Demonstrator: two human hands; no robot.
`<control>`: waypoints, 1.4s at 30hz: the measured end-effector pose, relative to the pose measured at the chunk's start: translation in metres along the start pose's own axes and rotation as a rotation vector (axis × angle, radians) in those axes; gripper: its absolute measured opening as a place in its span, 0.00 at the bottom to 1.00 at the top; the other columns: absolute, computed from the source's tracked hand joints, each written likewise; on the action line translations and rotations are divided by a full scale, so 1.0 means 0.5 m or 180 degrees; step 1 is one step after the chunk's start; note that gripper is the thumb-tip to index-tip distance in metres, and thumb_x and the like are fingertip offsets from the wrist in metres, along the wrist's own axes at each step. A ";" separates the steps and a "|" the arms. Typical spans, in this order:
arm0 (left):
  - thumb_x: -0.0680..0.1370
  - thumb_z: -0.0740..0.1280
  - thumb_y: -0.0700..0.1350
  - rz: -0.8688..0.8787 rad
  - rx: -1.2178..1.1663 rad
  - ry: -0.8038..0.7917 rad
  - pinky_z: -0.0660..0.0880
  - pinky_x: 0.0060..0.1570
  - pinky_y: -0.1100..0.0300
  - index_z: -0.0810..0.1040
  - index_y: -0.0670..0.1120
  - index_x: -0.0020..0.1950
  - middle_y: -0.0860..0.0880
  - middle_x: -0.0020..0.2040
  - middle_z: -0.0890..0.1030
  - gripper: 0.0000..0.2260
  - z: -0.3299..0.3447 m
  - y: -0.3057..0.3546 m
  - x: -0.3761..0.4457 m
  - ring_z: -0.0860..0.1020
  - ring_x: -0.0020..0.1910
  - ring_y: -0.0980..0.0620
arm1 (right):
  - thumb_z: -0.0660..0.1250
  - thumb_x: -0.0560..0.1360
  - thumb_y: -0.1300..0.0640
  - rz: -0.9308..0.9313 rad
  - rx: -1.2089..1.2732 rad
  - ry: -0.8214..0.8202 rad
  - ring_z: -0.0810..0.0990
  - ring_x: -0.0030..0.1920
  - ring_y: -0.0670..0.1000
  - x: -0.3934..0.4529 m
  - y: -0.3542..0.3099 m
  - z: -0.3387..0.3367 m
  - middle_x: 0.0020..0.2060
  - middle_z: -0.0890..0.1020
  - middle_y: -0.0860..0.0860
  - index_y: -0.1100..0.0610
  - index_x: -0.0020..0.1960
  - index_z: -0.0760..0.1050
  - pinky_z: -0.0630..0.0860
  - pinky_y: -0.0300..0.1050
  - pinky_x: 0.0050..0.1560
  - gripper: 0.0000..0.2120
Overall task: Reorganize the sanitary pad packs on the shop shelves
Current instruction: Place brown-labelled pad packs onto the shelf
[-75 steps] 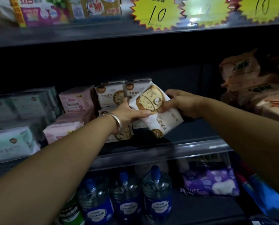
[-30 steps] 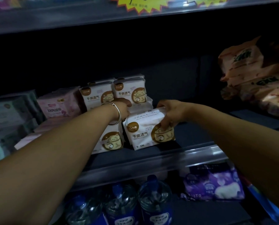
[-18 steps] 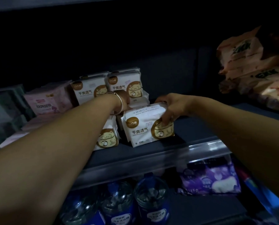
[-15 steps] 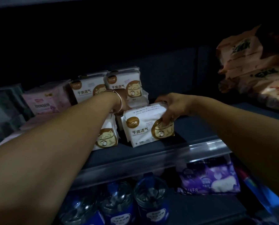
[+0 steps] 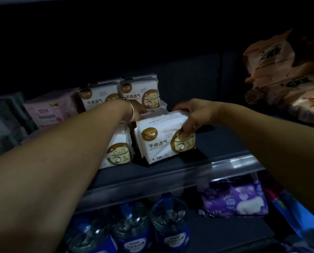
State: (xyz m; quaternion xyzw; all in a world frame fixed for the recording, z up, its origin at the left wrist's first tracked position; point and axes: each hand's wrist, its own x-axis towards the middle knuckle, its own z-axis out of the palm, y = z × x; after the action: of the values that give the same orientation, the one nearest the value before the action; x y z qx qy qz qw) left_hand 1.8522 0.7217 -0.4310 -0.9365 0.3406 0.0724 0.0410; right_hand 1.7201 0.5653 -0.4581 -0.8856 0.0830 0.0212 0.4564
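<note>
White sanitary pad pack (image 5: 164, 142) with a gold cat emblem stands upright at the front of the dark middle shelf (image 5: 170, 172). Right hand (image 5: 194, 114) grips its top right corner, fingers (image 5: 187, 126) curled over the front face. Left hand (image 5: 139, 111), with a metal bangle (image 5: 130, 110) on the wrist, reaches behind this pack; the state of its fingers cannot be determined. Matching packs (image 5: 139, 93) are stacked just behind and to the left. Pink packs (image 5: 46, 114) lie further left. Blue-labelled bottles (image 5: 169, 225) stand on the shelf below.
</note>
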 end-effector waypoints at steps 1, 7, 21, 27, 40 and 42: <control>0.77 0.66 0.42 0.0011 -0.0007 -0.0078 0.64 0.69 0.54 0.63 0.55 0.73 0.50 0.73 0.65 0.26 -0.005 -0.002 -0.004 0.64 0.71 0.47 | 0.70 0.64 0.75 -0.0011 0.0015 -0.0009 0.81 0.49 0.55 -0.005 -0.005 -0.006 0.50 0.80 0.56 0.56 0.60 0.72 0.82 0.48 0.48 0.28; 0.77 0.64 0.39 0.0098 0.0148 -0.0088 0.69 0.54 0.57 0.72 0.52 0.66 0.50 0.61 0.75 0.18 -0.029 0.002 -0.048 0.73 0.55 0.48 | 0.68 0.64 0.76 -0.0086 0.0018 0.0233 0.82 0.47 0.55 -0.056 -0.037 -0.052 0.46 0.80 0.55 0.53 0.53 0.75 0.81 0.44 0.41 0.24; 0.68 0.76 0.50 0.0201 -0.0355 -0.0131 0.67 0.64 0.56 0.59 0.51 0.74 0.48 0.71 0.67 0.40 0.015 -0.002 -0.059 0.67 0.67 0.45 | 0.76 0.64 0.68 -0.0368 0.0220 0.2138 0.75 0.61 0.55 0.011 -0.075 -0.050 0.61 0.74 0.56 0.59 0.68 0.67 0.75 0.45 0.59 0.36; 0.64 0.77 0.54 0.0324 -0.0493 -0.0652 0.67 0.66 0.48 0.65 0.54 0.71 0.52 0.67 0.70 0.39 -0.010 -0.027 -0.057 0.69 0.66 0.48 | 0.76 0.63 0.67 -0.0273 0.0049 0.1904 0.74 0.61 0.50 0.044 -0.078 -0.048 0.60 0.75 0.50 0.59 0.68 0.68 0.73 0.38 0.54 0.36; 0.73 0.68 0.39 0.0296 -0.0814 0.0531 0.65 0.36 0.72 0.82 0.50 0.47 0.58 0.43 0.77 0.08 -0.034 -0.102 -0.084 0.72 0.42 0.62 | 0.69 0.68 0.69 -0.0137 -0.0508 0.1648 0.75 0.60 0.56 0.085 -0.113 0.014 0.62 0.75 0.56 0.54 0.68 0.69 0.76 0.47 0.57 0.30; 0.73 0.70 0.42 0.0322 -0.0775 0.0462 0.65 0.36 0.73 0.82 0.51 0.47 0.59 0.43 0.76 0.05 -0.026 -0.108 -0.077 0.72 0.42 0.63 | 0.68 0.68 0.70 -0.0130 -0.0404 0.1587 0.76 0.59 0.56 0.095 -0.117 0.023 0.62 0.75 0.56 0.53 0.68 0.68 0.77 0.46 0.55 0.31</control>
State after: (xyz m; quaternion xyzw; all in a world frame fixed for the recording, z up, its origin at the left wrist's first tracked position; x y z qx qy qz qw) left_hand 1.8592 0.7857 -0.4103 -0.9190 0.3781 0.0473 -0.1012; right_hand 1.7768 0.6019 -0.4231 -0.8919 0.1735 -0.2018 0.3657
